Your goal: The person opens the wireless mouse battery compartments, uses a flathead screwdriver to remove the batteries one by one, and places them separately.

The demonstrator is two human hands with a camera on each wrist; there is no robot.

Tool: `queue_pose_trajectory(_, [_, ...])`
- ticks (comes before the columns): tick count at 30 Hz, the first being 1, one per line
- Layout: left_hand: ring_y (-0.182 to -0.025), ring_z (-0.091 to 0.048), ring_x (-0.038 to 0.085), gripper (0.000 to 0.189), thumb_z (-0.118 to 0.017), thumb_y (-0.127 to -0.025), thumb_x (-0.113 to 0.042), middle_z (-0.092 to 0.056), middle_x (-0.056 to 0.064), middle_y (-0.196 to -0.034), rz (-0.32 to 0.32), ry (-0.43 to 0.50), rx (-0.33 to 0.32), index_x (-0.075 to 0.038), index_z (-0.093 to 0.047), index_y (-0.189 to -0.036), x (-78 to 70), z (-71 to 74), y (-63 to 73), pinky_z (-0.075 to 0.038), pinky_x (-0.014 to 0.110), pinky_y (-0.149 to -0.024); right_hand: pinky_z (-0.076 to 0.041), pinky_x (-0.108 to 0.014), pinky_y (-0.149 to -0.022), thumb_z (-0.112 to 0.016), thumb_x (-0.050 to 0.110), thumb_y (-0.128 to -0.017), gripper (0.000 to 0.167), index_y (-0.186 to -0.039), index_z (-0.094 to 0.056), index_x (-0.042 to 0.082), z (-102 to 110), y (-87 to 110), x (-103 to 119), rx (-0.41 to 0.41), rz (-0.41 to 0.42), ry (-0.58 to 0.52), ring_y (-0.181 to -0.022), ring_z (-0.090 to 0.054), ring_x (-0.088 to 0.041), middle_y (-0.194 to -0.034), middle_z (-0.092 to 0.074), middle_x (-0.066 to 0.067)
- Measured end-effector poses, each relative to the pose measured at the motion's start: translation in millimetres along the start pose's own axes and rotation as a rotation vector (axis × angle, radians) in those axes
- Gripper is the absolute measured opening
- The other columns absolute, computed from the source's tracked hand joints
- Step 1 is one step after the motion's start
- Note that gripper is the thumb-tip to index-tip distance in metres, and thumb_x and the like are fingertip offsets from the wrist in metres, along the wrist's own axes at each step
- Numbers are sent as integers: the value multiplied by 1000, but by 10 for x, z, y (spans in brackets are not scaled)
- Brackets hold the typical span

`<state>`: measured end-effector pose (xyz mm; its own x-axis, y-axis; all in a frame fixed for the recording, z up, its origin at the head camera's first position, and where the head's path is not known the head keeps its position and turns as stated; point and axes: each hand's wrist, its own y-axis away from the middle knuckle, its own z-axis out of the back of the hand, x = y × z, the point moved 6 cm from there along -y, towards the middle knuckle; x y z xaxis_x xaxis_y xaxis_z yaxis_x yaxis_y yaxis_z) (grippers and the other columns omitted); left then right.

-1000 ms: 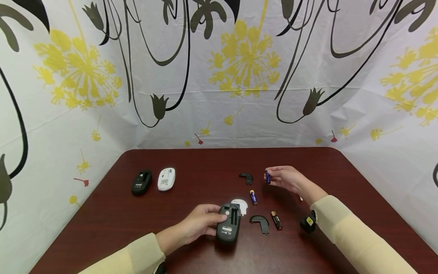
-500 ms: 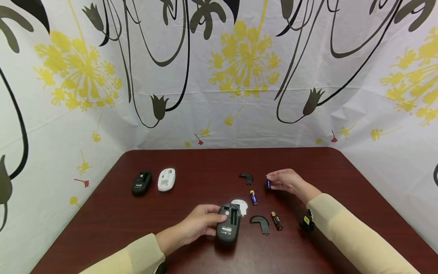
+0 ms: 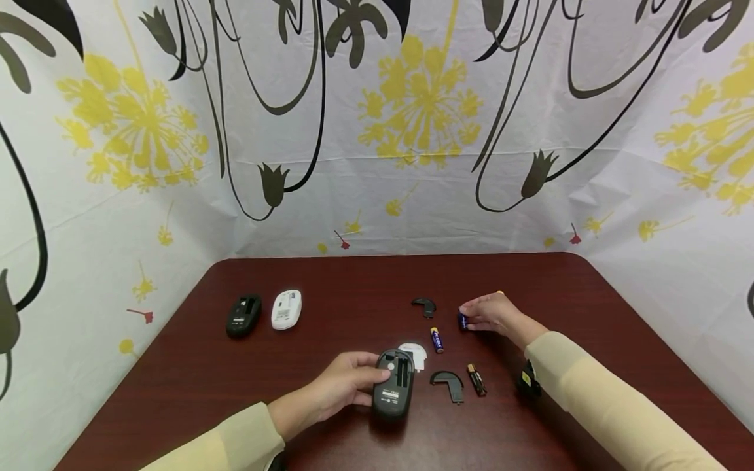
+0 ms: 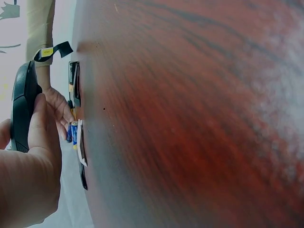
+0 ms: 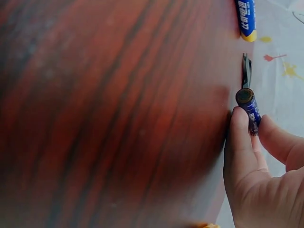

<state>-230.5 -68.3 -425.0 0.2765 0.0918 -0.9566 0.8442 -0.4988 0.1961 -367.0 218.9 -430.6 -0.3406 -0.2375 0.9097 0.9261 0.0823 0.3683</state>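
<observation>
My left hand (image 3: 344,383) holds a black computer mouse (image 3: 393,400) with its underside up and battery compartment uncovered, thumb along the near side. From the left wrist, the mouse (image 4: 23,107) appears edge-on above the table. Farther off, my right hand (image 3: 496,311) pinches a blue battery (image 3: 463,320) between thumb and fingers, low over the table; one end of that battery (image 5: 246,97) faces the right wrist camera. A second blue battery (image 3: 436,340) and a black-and-gold battery (image 3: 476,380) lie between the hands, beside a curved black battery cover (image 3: 450,384).
Behind the held mouse lies a white cover (image 3: 415,354), partly hidden. Another black cover (image 3: 424,305) is farther back. A black mouse (image 3: 244,316) and a white mouse (image 3: 287,309) rest upside down at the back left. Patterned cloth (image 3: 318,229) surrounds the dark red table (image 3: 177,392).
My right hand has come down toward the table with the blue battery. A yellow tip now shows behind that hand. My left hand and the mouse have stayed in place.
</observation>
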Motion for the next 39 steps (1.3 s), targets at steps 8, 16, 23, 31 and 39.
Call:
queue_pose_trajectory(8, [-91, -67, 26, 38, -65, -90, -8, -68, 18, -102, 0, -6, -11, 12, -55, -122, 8, 11, -7, -58, 42, -76, -58, -35, -71, -60, 3, -95, 23, -112, -61, -14, -27, 18, 24, -17, 42, 73, -75, -65, -17, -93, -66, -10])
queue_pose_trajectory(16, [-92, -67, 26, 39, -65, -91, -9, -67, 18, -104, 2, -7, -10, 12, -55, -123, 15, 17, -11, -57, 42, -77, -58, -40, -73, -63, 2, -93, 20, -104, -63, -15, -78, 62, 74, -52, 90, 174, -82, -66, -23, -92, -64, -16])
queue_pose_trajectory(23, [-90, -67, 26, 38, -65, -90, -9, -68, 18, -102, 0, -12, -16, 11, -56, -122, 19, 28, -8, -58, 42, -76, -58, -39, -72, -63, 3, -93, 18, -102, -65, -13, -83, 53, 82, -71, 105, 245, -81, -66, -22, -95, -64, -17])
queue_pose_trajectory(31, [-89, -67, 26, 37, -65, -90, -8, -68, 18, -102, -6, -10, -18, 12, -56, -121, -7, 34, 4, -58, 41, -76, -59, -38, -71, -65, 2, -91, 14, -96, -66, -11, -92, 57, 106, -77, 135, 314, -79, -66, -22, -96, -65, -17])
queue_pose_trajectory(39, [-89, -67, 25, 39, -66, -89, -8, -68, 17, -100, -27, -38, -39, 13, -55, -121, -80, 142, -34, -57, 41, -77, -59, -38, -70, -66, 3, -91, 13, -94, -67, -10, -97, 66, 115, -87, 143, 335, -80, -64, -24, -95, -65, -17])
